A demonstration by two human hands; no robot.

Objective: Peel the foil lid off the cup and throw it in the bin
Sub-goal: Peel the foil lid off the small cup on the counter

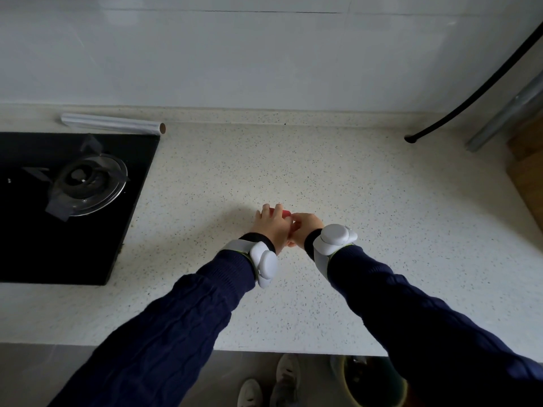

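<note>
Low in the frame a bin (373, 386) sits under the bench (382, 215) edge, and at centre the left hand (270, 224) and right hand (305, 230) close together around the red cup (285, 213), foil lid hidden.

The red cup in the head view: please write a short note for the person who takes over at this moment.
Left hand: wrapped around the red cup, holding it on the speckled counter.
Right hand: closed at the cup's near side, fingers pinched together; what it grips is hidden, probably the foil lid's edge.
Cup: mid-counter, mostly covered by both hands. The lid itself is not visible.
Bin: on the floor below the counter edge, on the right side.
Done: cup steadied, hands in place.
Left: cannot tell how far the lid is peeled; finish peeling, then drop it in the bin.
</note>
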